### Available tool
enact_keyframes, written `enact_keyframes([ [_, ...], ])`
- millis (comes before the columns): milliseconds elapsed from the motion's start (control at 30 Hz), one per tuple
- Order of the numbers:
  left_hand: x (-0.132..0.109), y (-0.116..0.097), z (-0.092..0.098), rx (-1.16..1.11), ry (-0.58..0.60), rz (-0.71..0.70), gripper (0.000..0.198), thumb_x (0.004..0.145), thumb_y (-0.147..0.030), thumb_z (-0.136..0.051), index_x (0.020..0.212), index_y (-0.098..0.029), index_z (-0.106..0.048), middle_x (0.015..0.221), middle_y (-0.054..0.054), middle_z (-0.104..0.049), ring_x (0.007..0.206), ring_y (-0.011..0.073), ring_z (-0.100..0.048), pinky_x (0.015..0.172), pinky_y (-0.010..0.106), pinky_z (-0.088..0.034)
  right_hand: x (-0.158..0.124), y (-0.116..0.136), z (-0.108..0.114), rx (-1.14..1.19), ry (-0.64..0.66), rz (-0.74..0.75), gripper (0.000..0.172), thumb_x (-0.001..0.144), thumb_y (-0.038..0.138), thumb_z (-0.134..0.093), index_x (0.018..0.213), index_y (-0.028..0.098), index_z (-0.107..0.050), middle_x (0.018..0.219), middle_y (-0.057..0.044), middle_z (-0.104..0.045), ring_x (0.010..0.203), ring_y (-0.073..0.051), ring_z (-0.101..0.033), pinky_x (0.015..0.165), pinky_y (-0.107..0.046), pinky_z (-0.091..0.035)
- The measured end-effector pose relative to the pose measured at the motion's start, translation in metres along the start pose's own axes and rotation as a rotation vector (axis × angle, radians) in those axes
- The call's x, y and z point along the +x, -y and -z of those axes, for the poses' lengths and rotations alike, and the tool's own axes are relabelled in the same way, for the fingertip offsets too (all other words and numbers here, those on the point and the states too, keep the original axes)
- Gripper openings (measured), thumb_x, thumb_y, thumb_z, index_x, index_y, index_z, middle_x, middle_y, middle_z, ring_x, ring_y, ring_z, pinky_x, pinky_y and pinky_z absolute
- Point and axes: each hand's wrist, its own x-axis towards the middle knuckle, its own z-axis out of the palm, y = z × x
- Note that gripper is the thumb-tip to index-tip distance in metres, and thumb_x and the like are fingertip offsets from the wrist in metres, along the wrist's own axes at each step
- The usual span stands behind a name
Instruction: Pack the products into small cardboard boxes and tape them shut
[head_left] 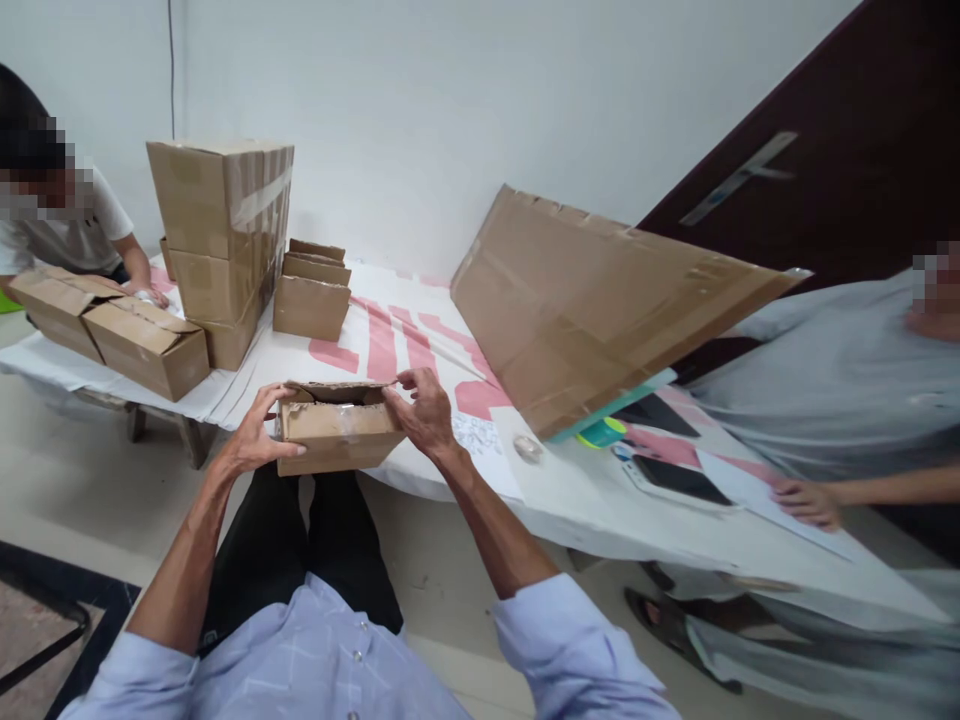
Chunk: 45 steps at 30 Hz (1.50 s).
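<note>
A small brown cardboard box (341, 450) is in front of me at the table's near edge, its top partly open and its flaps ragged. My left hand (255, 432) grips its left end, thumb on the near side and fingers at the top edge. At the right end, my right hand (424, 408) pinches the top edge of the box between thumb and fingers. A strip of clear tape shines on the near face. The inside of the box is mostly hidden.
Stacked cartons (217, 230), open small boxes (311, 300) and two closed boxes (146, 345) stand left on the cloth-covered table. A large cardboard sheet (592, 300) leans at right, near a tape roll (602, 432) and a tablet (679, 480). People are at both sides.
</note>
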Motion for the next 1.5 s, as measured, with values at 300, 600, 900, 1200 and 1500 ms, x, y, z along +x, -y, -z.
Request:
enact_keyframes([
  [300, 0.004, -0.004, 0.001, 0.046, 0.039, -0.032, 0.091, 0.069, -0.046, -0.093, 0.149, -0.027, -0.054, 0.159, 0.015, -0.042, 0.151, 0.0377, -0.043, 0.115, 0.053, -0.053, 0.002, 0.033, 0.009, 0.007, 0.338, 0.211, 0.033, 0.105, 0.035, -0.048, 0.084, 0.024, -0.072, 0.095, -0.008, -0.076, 0.095, -0.025, -0.065, 0.095, -0.040, -0.049],
  [600, 0.006, -0.011, 0.004, 0.122, 0.068, 0.015, 0.080, 0.071, -0.057, -0.091, 0.139, -0.028, -0.061, 0.166, 0.015, -0.031, 0.160, 0.0393, -0.031, 0.122, 0.056, -0.046, 0.019, 0.058, 0.019, 0.226, 0.653, 0.077, 0.030, 0.102, 0.032, -0.049, 0.088, 0.020, -0.072, 0.094, -0.004, -0.075, 0.083, -0.018, -0.065, 0.078, -0.029, -0.047],
  [900, 0.019, -0.038, -0.006, 0.365, 0.062, -0.029, 0.073, 0.072, -0.052, -0.090, 0.134, -0.024, -0.066, 0.166, 0.019, -0.035, 0.157, 0.0439, -0.036, 0.124, 0.067, -0.037, 0.014, 0.055, 0.005, 0.499, 0.597, -0.001, 0.017, 0.086, 0.030, -0.065, 0.088, 0.019, -0.078, 0.091, -0.004, -0.077, 0.085, -0.019, -0.069, 0.081, -0.030, -0.052],
  [1200, 0.023, -0.043, -0.013, 0.472, 0.066, -0.005, 0.068, 0.073, -0.064, -0.086, 0.125, -0.022, -0.072, 0.166, 0.021, -0.033, 0.156, 0.0466, -0.034, 0.119, 0.070, -0.040, 0.012, 0.055, -0.004, 0.481, 0.521, -0.015, 0.011, 0.082, 0.025, -0.068, 0.086, 0.019, -0.076, 0.084, -0.002, -0.075, 0.079, -0.018, -0.068, 0.075, -0.029, -0.051],
  [1500, 0.018, -0.038, -0.021, 0.460, 0.044, 0.021, 0.065, 0.069, -0.055, -0.094, 0.123, -0.024, -0.076, 0.170, 0.021, -0.030, 0.157, 0.0458, -0.034, 0.123, 0.066, -0.038, -0.008, 0.061, -0.020, 0.395, 0.184, 0.223, 0.016, 0.093, 0.026, -0.060, 0.083, 0.023, -0.072, 0.089, -0.006, -0.079, 0.086, -0.023, -0.073, 0.084, -0.036, -0.057],
])
